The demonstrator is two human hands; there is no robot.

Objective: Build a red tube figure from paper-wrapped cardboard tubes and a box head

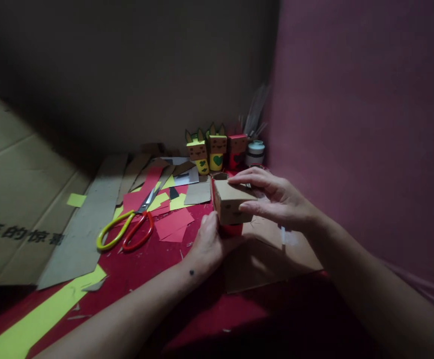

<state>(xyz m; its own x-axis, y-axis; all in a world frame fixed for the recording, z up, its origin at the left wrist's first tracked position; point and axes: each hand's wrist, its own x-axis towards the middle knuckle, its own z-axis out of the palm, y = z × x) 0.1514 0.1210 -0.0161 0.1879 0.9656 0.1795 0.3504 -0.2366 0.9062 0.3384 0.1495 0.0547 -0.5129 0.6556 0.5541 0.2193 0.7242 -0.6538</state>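
Box-headed cardboard figure (234, 205) upright over the desk (127, 279), left hand (210, 237) clasped around its red base (232, 230), right hand (277, 198) gripping its head (232, 197), cardboard sheet (256, 271) just beside, scissors (142, 212) and paper scraps (175, 223) leftward, three similar figures (217, 145) behind.

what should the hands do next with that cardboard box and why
I'd probably press the cardboard box gently onto the red base: the right hand has fingers on its top and thumb on its front, while the left hand is at the base.
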